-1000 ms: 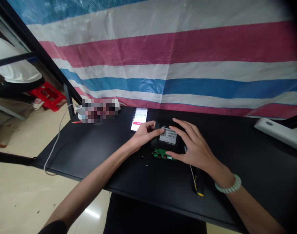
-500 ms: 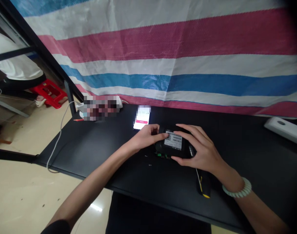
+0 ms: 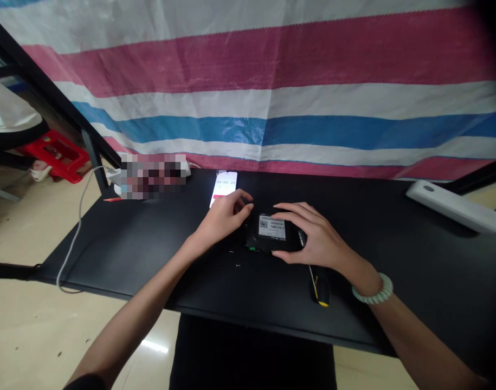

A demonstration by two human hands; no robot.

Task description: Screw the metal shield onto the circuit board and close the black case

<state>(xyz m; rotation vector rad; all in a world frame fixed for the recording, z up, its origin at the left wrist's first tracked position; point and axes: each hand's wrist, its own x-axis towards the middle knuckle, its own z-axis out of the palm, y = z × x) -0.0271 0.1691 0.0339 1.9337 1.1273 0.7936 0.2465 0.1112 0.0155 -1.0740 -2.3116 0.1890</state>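
A black electronic box (image 3: pixel 253 238) lies label side up on the table, with a white label (image 3: pixel 272 227) bearing a QR code and a bit of green at its near edge. My right hand (image 3: pixel 316 235) spans its right side, thumb at the near edge and fingers at the far edge. Just off the box's left side is my left hand (image 3: pixel 225 216), fingers loosely curled and apart, with nothing visible in it. It partly covers a lit phone (image 3: pixel 224 187). A screwdriver (image 3: pixel 321 295) with a black and yellow handle lies below my right hand.
Two tiny screws (image 3: pixel 238 265) lie on the black table (image 3: pixel 150 244) left of the box. A long white object (image 3: pixel 451 206) rests at the right. Blurred items (image 3: pixel 154 176) and a white cable (image 3: pixel 75 238) are at the left. Behind hangs a striped sheet (image 3: pixel 333 130); a person (image 3: pixel 12 111) sits by a red stool.
My left hand has let go of the box and drawn back to its left, over the phone's lower part. My right hand stays around the box. The whole view has shifted slightly.
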